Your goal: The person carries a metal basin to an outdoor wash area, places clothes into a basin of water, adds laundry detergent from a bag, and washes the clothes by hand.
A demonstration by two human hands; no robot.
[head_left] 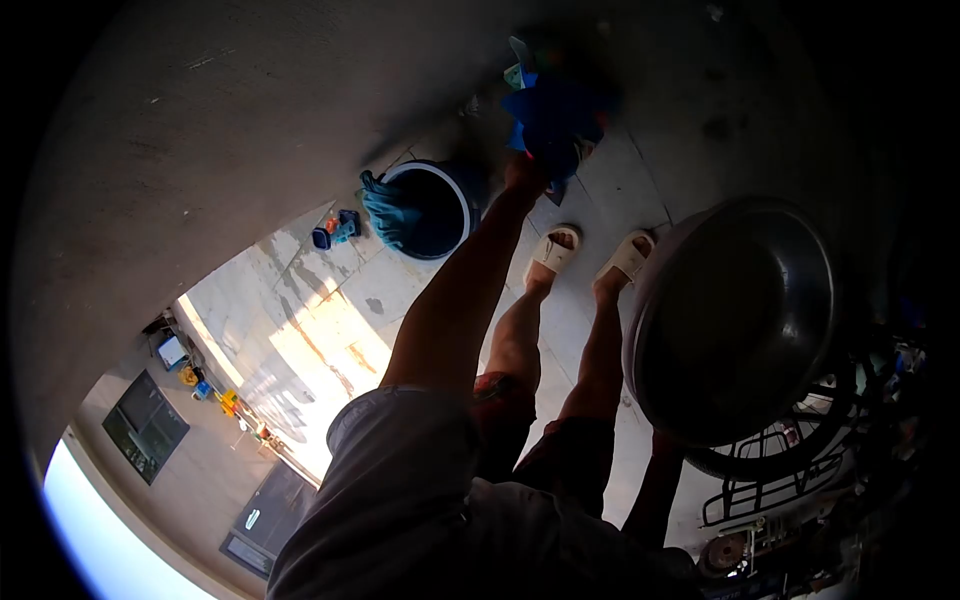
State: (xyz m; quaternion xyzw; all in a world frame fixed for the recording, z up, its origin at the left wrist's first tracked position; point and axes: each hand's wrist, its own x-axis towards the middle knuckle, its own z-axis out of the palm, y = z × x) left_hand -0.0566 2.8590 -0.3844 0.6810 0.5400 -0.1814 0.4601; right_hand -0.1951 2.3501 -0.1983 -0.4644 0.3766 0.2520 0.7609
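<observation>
My left hand [525,175] is stretched forward, past the floor by my feet. It is closed at the near edge of a dark blue bundle [555,120] with green, white and red bits; deep shadow hides most of the fingers. To the right, a large round grey basin [735,320] is tipped on its side, its hollow facing right. My right hand [668,447] is at the basin's lower rim, with the fingers mostly hidden behind it. Left of my left forearm stands a dark blue bucket [468,215] with a teal cloth [390,212] draped over its rim.
Small blue containers [338,230] sit on the tiled floor beside the bucket. A bicycle [780,465] with a wire rack is close behind the basin. My feet in cream slides [555,250] stand on the tiles. A wall [200,170] runs along the left.
</observation>
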